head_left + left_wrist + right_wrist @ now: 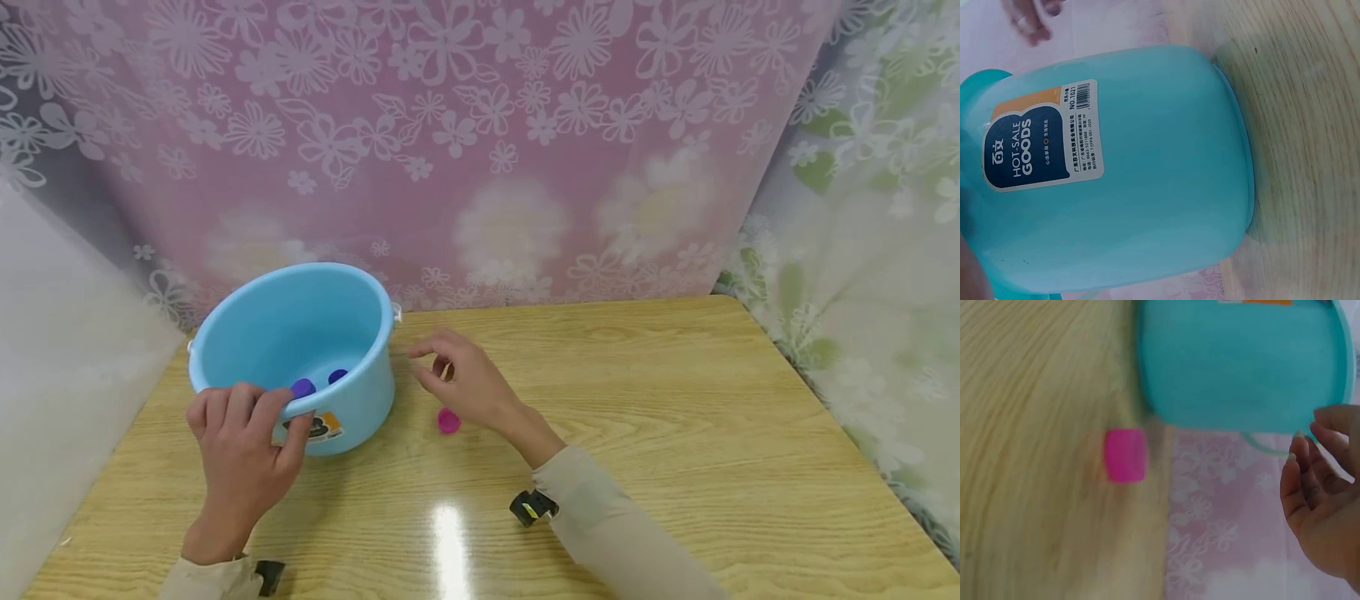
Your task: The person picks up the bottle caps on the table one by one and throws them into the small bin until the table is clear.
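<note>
A light blue bucket stands on the table's left side, with a label on its front wall. My left hand grips its near rim, thumb outside and fingers over the edge. Inside the bucket lie two small purple pieces, one purple piece near the rim and another purple piece beyond it. My right hand hovers right of the bucket, fingers loosely bent with nothing between them. Below it on the table sits a small bright pink piece, apart from the fingers; its exact kind is unclear.
The wood-grain table runs to the right of the bucket. A pink flowered curtain hangs along the back edge, with pale cloth on the right side. White handle mounts stick out from the bucket's sides.
</note>
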`<state>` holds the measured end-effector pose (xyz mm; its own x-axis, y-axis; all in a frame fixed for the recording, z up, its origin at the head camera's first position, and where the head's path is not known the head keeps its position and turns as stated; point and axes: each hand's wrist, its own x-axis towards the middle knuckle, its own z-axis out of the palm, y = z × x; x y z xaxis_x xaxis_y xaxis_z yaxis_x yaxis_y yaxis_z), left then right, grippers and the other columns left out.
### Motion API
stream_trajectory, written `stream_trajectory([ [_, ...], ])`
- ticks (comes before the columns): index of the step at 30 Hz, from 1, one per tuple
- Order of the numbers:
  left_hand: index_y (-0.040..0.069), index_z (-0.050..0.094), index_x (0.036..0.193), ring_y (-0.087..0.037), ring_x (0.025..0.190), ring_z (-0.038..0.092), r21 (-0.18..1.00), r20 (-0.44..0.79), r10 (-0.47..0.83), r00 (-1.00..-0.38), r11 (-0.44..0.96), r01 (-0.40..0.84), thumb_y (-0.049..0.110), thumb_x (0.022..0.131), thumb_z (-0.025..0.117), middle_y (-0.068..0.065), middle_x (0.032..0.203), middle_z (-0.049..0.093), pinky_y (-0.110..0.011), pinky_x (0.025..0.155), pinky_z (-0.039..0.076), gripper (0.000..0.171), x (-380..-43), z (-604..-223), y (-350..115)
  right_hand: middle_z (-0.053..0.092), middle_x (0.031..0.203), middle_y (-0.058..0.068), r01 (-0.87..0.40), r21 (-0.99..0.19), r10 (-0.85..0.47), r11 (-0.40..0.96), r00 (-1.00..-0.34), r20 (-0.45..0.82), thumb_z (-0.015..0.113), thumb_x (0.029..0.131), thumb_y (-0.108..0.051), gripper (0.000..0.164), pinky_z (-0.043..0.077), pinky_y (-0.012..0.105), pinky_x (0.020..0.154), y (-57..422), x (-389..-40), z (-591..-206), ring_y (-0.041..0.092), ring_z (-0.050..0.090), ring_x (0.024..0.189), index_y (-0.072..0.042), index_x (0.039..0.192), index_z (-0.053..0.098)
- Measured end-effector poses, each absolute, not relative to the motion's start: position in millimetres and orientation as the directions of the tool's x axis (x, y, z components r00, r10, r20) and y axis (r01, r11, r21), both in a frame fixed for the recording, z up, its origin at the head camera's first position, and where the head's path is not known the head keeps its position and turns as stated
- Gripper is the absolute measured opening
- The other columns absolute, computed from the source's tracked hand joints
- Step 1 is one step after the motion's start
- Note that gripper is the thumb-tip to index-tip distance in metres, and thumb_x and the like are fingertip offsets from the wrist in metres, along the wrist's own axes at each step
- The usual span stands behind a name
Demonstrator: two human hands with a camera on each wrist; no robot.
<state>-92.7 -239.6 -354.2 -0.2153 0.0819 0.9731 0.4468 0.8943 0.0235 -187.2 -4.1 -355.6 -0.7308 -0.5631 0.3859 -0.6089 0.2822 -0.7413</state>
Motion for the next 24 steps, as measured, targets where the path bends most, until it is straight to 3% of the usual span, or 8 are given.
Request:
stream_trajectory([
  [5,0.002,0.055,0.073,-0.035,0.062,0.032,0.028,0.974,0.076,-0.215,0.895,0.446,0.033,0.091,0.050,-0.013,0.065,0.040,-0.053,0.069,0.019,0.036,-92.8,-354.9,-239.9,0.056,0.117,0.000,-0.604,-0.689,-0.667,0.401,-0.708,0.232,0.065,0.090,-0.021,0.028,0.049,0.024,0.066,5.7,-192.4,-369.2,0.007,0.054,0.081,-0.013,0.117,0.065],
  [12,0.002,0.055,0.073,-0.035,0.062,0.032,0.036,0.972,0.072,-0.224,0.894,0.446,0.033,0.091,0.050,-0.013,0.065,0.040,-0.053,0.070,0.020,0.036,-93.2,-355.2,-239.7,0.049,0.126,-0.001,-0.556,-0.645,-0.739,0.524,-0.674,-0.020,0.066,0.089,-0.026,0.041,0.047,0.025,0.076,15.4,-196.0,-383.7,0.012,0.056,0.090,-0.011,0.126,0.060],
  [18,0.002,0.055,0.074,-0.035,0.062,0.032,0.036,0.972,0.073,-0.224,0.894,0.446,0.034,0.091,0.050,-0.013,0.065,0.040,-0.053,0.070,0.020,0.037,-93.3,-354.9,-240.6,0.049,0.123,0.005,-0.564,-0.590,-0.744,0.578,-0.661,-0.097,0.066,0.089,-0.021,0.043,0.046,0.024,0.072,18.1,-196.3,-394.7,0.014,0.055,0.084,-0.009,0.129,0.058],
  [24,0.002,0.054,0.073,-0.035,0.062,0.031,0.037,0.972,0.071,-0.223,0.894,0.447,0.033,0.091,0.050,-0.013,0.065,0.040,-0.053,0.070,0.019,0.036,-93.9,-354.0,-240.4,0.049,0.125,0.006,-0.562,-0.554,-0.731,0.615,-0.669,-0.132,0.068,0.085,-0.016,0.050,0.046,0.023,0.077,18.0,-195.0,-400.6,0.013,0.055,0.092,-0.010,0.133,0.054],
])
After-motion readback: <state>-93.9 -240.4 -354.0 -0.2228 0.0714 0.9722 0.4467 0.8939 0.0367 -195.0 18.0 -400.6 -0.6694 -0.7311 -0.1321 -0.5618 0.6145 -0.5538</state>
